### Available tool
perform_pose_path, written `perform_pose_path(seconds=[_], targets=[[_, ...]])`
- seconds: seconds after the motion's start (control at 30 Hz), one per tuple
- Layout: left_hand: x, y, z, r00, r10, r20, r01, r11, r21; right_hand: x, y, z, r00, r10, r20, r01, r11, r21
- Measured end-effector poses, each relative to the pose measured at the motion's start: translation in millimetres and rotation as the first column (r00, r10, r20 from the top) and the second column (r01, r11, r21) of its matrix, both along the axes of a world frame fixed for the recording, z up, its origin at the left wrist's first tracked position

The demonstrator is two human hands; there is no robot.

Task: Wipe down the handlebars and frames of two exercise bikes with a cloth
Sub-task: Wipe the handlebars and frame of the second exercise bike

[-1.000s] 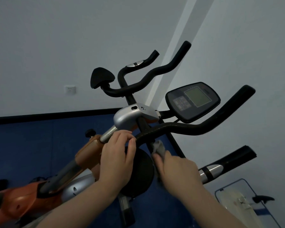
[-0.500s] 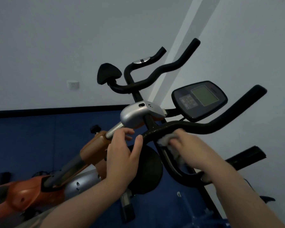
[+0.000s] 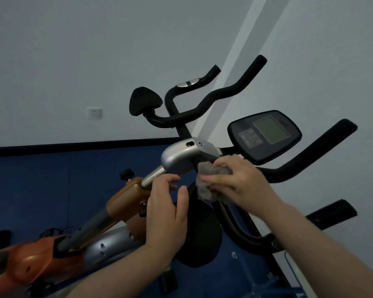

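An orange and silver exercise bike (image 3: 125, 201) leans across the view with black handlebars (image 3: 306, 160) and a silver stem cover (image 3: 179, 155). My right hand (image 3: 239, 181) presses a crumpled grey cloth (image 3: 205, 186) against the handlebar just below the silver cover. Fingers of my left hand (image 3: 166, 211) curl around the metal stem post (image 3: 153, 175) beside the orange frame. A black console (image 3: 265, 134) with a grey screen sits above my right hand. Behind it stands a second set of black handlebars (image 3: 205, 104).
A round black pad (image 3: 200, 235) hangs under the handlebars. Blue flooring (image 3: 41, 190) meets a white wall with a socket (image 3: 94, 113). A black padded bar (image 3: 332, 211) juts out at the right.
My right hand has slid the cloth up along the handlebar, from under the bar to beside the silver cover. My left hand has stayed on the stem. The view has shifted slightly.
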State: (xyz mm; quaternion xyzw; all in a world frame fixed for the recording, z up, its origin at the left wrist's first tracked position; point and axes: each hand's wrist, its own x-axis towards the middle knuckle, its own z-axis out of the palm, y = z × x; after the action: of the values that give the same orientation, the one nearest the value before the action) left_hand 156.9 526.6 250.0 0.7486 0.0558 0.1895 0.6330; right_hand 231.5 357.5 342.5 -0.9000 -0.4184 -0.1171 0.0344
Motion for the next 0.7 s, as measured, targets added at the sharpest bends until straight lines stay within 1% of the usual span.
perform_pose_path(seconds=[0.07, 0.13, 0.2, 0.27, 0.3, 0.33, 0.37, 0.43, 0.47, 0.53, 0.6, 0.63, 0.7], targets=[[1.0, 0.8, -0.1, 0.999, -0.043, -0.016, 0.043, 0.999, 0.011, 5.7, -1.4, 10.9, 0.995, -0.104, -0.002, 0.104, 0.993, 0.050], [1.5, 1.3, 0.5, 0.997, -0.066, -0.041, 0.066, 0.998, -0.014, -0.8, 18.5, 2.7, 0.987, -0.159, -0.009, 0.159, 0.977, 0.139], [1.6, 1.1, 0.3, 0.997, -0.064, -0.053, 0.061, 0.996, -0.057, -14.7, 40.6, -12.7, 0.993, -0.117, -0.028, 0.120, 0.976, 0.180], [1.9, 2.6, -0.9, 0.996, -0.064, -0.061, 0.060, 0.996, -0.069, -19.7, 33.9, -11.9, 0.997, -0.073, -0.035, 0.077, 0.987, 0.143], [1.9, 3.0, -1.5, 0.995, -0.075, -0.066, 0.071, 0.995, -0.066, -18.6, 20.0, -5.7, 0.997, -0.078, -0.014, 0.079, 0.990, 0.115], [2.1, 3.2, -1.8, 0.994, -0.090, -0.069, 0.086, 0.995, -0.054, -16.6, 3.0, 3.0, 0.993, -0.118, 0.023, 0.115, 0.989, 0.096], [2.6, 3.1, -1.7, 0.993, -0.100, -0.065, 0.098, 0.995, -0.033, -13.6, -14.0, 14.8, 0.980, -0.192, 0.058, 0.186, 0.978, 0.094], [2.6, 3.0, -0.3, 0.995, -0.097, -0.038, 0.098, 0.995, 0.014, -4.9, -33.2, 34.2, 0.930, -0.357, 0.091, 0.344, 0.929, 0.138], [3.1, 3.3, 0.8, 0.996, -0.091, -0.025, 0.092, 0.995, 0.028, -0.1, -30.4, 37.2, 0.915, -0.393, 0.092, 0.375, 0.912, 0.168], [4.6, 3.7, 1.7, 0.995, -0.101, -0.012, 0.102, 0.994, 0.046, 3.7, -2.6, 29.7, 0.912, -0.404, 0.068, 0.380, 0.897, 0.226], [4.7, 3.8, 2.7, 0.993, -0.116, -0.011, 0.116, 0.992, 0.039, -5.1, 26.1, 10.5, 0.937, -0.349, 0.008, 0.339, 0.914, 0.225], [5.7, 5.1, 3.5, 0.991, -0.130, -0.018, 0.131, 0.991, 0.039, -13.1, 31.5, 1.2, 0.944, -0.330, -0.002, 0.322, 0.921, 0.220], [7.2, 11.3, 4.6, 0.985, -0.169, -0.045, 0.172, 0.982, 0.074, -25.3, 13.4, -1.0, 0.935, -0.354, 0.009, 0.344, 0.916, 0.207]])
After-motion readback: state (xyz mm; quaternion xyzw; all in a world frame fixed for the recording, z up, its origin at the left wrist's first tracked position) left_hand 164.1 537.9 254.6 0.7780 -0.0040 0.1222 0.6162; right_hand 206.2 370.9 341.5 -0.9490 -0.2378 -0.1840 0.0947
